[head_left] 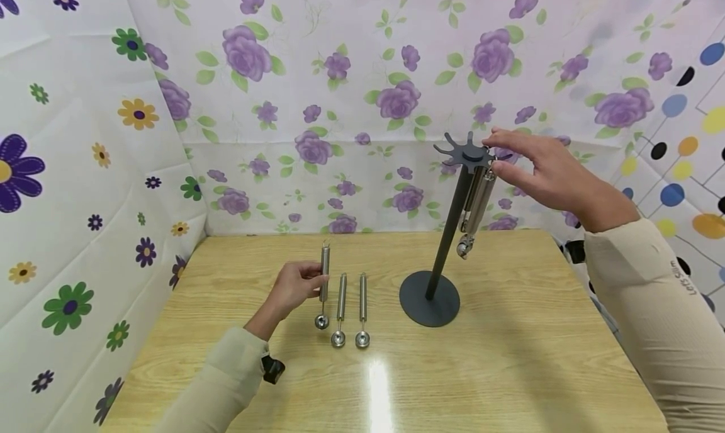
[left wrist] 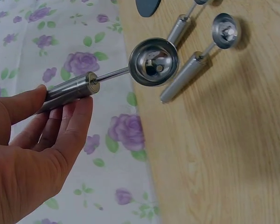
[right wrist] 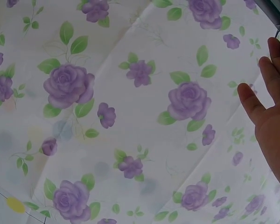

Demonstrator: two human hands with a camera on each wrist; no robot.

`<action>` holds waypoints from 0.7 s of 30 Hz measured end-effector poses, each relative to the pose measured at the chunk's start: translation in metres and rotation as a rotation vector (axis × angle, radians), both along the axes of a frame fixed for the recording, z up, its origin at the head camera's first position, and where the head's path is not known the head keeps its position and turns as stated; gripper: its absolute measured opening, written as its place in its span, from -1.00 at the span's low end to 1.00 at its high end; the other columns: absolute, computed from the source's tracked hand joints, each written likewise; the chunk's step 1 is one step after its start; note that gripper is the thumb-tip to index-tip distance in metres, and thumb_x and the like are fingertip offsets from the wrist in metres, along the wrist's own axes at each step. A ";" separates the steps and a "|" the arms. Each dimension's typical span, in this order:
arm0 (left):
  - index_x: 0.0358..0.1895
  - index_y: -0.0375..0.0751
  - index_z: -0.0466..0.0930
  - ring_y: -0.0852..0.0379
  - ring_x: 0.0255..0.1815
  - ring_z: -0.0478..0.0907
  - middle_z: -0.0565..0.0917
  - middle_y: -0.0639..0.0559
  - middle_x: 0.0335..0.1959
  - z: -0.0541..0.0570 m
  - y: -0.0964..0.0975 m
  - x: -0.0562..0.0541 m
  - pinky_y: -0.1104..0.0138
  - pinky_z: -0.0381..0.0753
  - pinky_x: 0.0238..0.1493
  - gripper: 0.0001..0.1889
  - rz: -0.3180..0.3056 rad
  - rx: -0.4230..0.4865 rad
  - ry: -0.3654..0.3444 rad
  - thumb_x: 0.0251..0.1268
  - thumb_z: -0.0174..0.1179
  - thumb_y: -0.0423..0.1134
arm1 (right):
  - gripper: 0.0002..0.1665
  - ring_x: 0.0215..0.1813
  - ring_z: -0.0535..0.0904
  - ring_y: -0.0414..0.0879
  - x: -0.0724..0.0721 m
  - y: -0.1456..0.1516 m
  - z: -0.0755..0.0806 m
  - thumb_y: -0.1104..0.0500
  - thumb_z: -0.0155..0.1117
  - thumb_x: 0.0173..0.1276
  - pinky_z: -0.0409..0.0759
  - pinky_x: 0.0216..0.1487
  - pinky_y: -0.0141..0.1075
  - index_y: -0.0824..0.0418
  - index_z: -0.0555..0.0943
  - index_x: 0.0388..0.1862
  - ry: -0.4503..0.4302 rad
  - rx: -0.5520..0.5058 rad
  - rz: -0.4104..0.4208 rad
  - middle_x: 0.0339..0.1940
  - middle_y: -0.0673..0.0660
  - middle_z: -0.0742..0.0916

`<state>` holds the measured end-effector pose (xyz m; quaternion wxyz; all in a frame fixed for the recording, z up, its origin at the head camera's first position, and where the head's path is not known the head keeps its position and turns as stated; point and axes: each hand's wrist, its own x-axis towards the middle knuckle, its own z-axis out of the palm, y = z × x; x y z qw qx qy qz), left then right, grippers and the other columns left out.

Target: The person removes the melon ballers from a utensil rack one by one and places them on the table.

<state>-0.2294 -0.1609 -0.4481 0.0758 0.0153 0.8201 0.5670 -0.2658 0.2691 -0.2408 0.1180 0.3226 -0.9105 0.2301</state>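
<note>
My left hand (head_left: 297, 288) pinches the steel handle of a melon baller (head_left: 325, 275) between thumb and fingers. It is held upright, its round bowl pointing down; the left wrist view shows the hollow of this bowl (left wrist: 154, 63) close up. Just right of it, two similar melon ballers (head_left: 342, 301) (head_left: 363, 301) lie side by side on the table. My right hand (head_left: 546, 165) is at the top of a dark hook stand (head_left: 447, 231), thumb and fingertips spread around one hook. Several steel utensils (head_left: 478, 197) hang below that side, partly overlapping. In the right wrist view, the fingers (right wrist: 273, 79) look extended.
The stand's round base (head_left: 429, 299) rests on the wooden table (head_left: 481, 370), right of the melon ballers. Bare hooks (head_left: 447, 146) fan out at its left top. Flowered cloth (head_left: 340, 106) hangs behind the table, with more patterned cloth at both sides.
</note>
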 end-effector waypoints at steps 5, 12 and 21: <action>0.16 -0.49 0.59 -0.05 -0.10 0.65 0.67 -0.26 -0.07 -0.012 -0.005 -0.001 0.09 0.73 -0.06 -0.69 0.033 -0.003 -0.026 0.42 0.20 -0.43 | -0.38 0.49 0.22 0.33 0.000 0.000 0.000 -0.10 0.05 0.58 0.13 0.41 0.35 0.19 0.40 0.47 0.004 0.008 0.003 0.54 0.29 0.32; 0.18 -0.51 0.57 -0.05 -0.08 0.66 0.65 -0.29 -0.01 -0.026 -0.013 -0.004 0.11 0.73 -0.07 -0.67 0.054 -0.004 -0.071 0.43 0.20 -0.43 | -0.39 0.50 0.21 0.32 -0.001 0.000 0.001 -0.07 0.06 0.58 0.12 0.41 0.34 0.20 0.39 0.47 0.001 0.010 0.008 0.55 0.27 0.31; 0.13 -0.54 0.58 -0.08 -0.09 0.67 0.66 -0.27 -0.10 -0.045 -0.020 -0.012 0.15 0.75 -0.14 -0.70 0.098 -0.027 -0.127 0.41 0.21 -0.45 | -0.37 0.50 0.21 0.31 0.000 0.000 0.001 -0.10 0.06 0.58 0.13 0.41 0.33 0.18 0.40 0.47 -0.004 0.020 -0.002 0.54 0.28 0.32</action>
